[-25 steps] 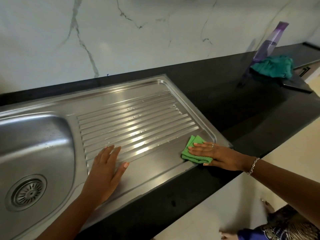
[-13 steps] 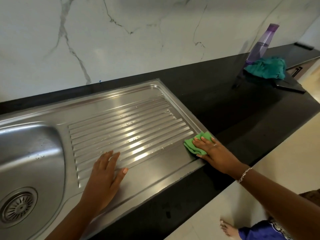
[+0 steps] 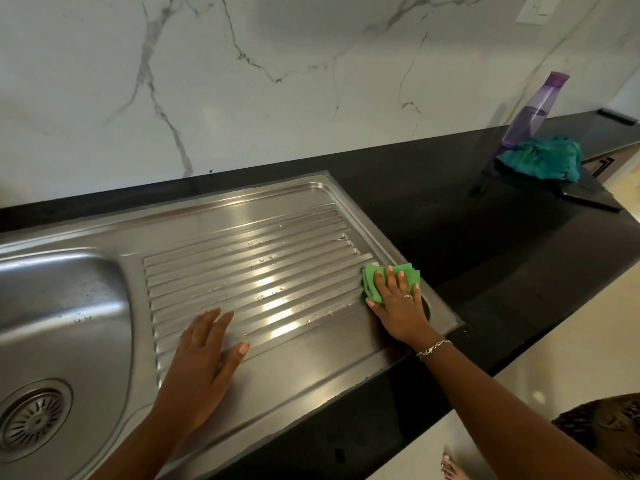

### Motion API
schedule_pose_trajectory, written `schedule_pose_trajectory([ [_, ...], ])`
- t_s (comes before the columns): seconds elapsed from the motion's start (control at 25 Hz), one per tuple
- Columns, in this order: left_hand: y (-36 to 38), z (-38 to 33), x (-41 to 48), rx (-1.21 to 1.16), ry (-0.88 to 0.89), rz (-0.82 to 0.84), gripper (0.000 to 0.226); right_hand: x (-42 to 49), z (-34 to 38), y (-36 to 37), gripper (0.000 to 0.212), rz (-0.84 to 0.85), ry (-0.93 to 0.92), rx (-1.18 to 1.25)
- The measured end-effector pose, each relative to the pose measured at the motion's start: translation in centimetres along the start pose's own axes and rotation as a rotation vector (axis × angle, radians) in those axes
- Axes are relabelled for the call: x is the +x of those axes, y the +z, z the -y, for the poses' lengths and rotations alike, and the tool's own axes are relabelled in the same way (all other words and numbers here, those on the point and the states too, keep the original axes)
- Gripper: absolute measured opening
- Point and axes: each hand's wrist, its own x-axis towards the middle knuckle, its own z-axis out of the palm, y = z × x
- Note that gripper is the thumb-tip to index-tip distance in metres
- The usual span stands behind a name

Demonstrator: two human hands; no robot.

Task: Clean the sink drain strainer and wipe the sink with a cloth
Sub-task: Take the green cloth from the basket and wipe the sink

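A stainless steel sink [image 3: 62,306] with a ribbed drainboard [image 3: 249,268] is set into a black counter. The round drain strainer [image 3: 33,419] sits in the basin at the lower left. My right hand [image 3: 398,303] presses a folded green cloth [image 3: 372,280] flat on the drainboard's right end with straight fingers. My left hand [image 3: 204,355] rests flat, fingers straight, on the ribs near the front edge. Small water drops dot the ribs.
The black counter [image 3: 485,258] runs on to the right. On it stand a purple bottle [image 3: 533,109] and a crumpled teal cloth [image 3: 543,157], with a dark flat object [image 3: 588,199] beside them. A white marble wall [image 3: 277,81] rises behind.
My right hand has slid the green cloth away from the front edge, up along the drainboard's right end. My left hand has stayed flat on the ribs.
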Motion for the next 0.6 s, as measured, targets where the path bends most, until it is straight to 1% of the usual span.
schedule_pose_trajectory([
  [0.16, -0.9, 0.4, -0.4, -0.025, -0.027, -0.029, 0.117, -0.9, 1.7, 0.3, 0.065, -0.013, -0.043, -0.014],
  [0.32, -1.8, 1.5, -0.9, -0.040, -0.055, -0.049, 0.093, -2.5, 4.7, 1.2, 0.065, 0.003, -0.088, -0.005],
  [0.4, -2.4, 2.0, -1.2, -0.052, -0.057, -0.047, 0.095, -3.4, 6.5, 1.4, 0.065, -0.001, -0.113, -0.009],
  [0.44, -2.6, 2.3, -1.4, -0.056, -0.060, -0.048, 0.091, -3.8, 7.4, 1.6, 0.065, 0.001, -0.132, -0.009],
  [0.56, -2.8, 3.4, -2.0, -0.113, -0.094, -0.104, 0.055, -5.1, 10.1, 2.5, 0.065, 0.010, -0.188, 0.005],
  [0.6, -2.9, 3.7, -2.2, -0.135, -0.108, -0.138, 0.049, -5.5, 11.0, 2.8, 0.065, 0.015, -0.209, 0.007],
])
